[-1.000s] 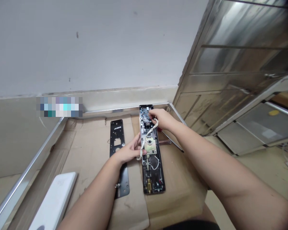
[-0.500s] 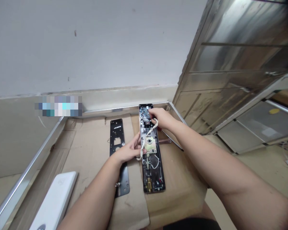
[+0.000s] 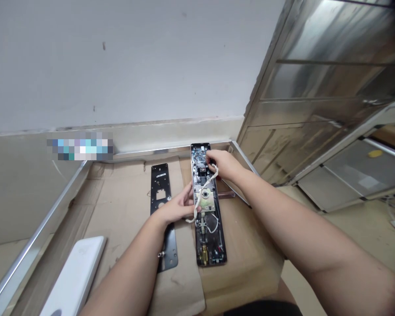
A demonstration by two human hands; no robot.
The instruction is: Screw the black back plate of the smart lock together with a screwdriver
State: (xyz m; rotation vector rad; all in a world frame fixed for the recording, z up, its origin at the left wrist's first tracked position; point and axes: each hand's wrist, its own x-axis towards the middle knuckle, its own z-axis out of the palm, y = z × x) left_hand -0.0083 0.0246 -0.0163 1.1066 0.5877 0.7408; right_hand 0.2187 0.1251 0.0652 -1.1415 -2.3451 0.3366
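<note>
A long black door lock housing (image 3: 213, 237) lies open-side up on the cardboard, with a circuit board (image 3: 200, 153) at its far end and a square-holed spindle plate in its middle. My left hand (image 3: 181, 206) grips the housing's left edge, thumb over the inside and fingers along the side. At the far right edge, my right hand (image 3: 222, 162) is closed in a pinch on a white wrapped cable (image 3: 204, 186) near the board. The cable runs loosely down across the housing past my left thumb. Whatever lies right at my right fingertips is hidden.
A black metal back plate (image 3: 164, 175) lies left of the housing, partly under my left arm. A white power bank-like block (image 3: 77, 272) is at the lower left. A screwdriver-like dark rod (image 3: 240, 196) lies to the right. A metal rim (image 3: 151, 151) borders the cardboard-covered table.
My right hand has shifted very slightly at the board end. The cable's loose lower end has swung a little left and now shows beside my left thumb.
</note>
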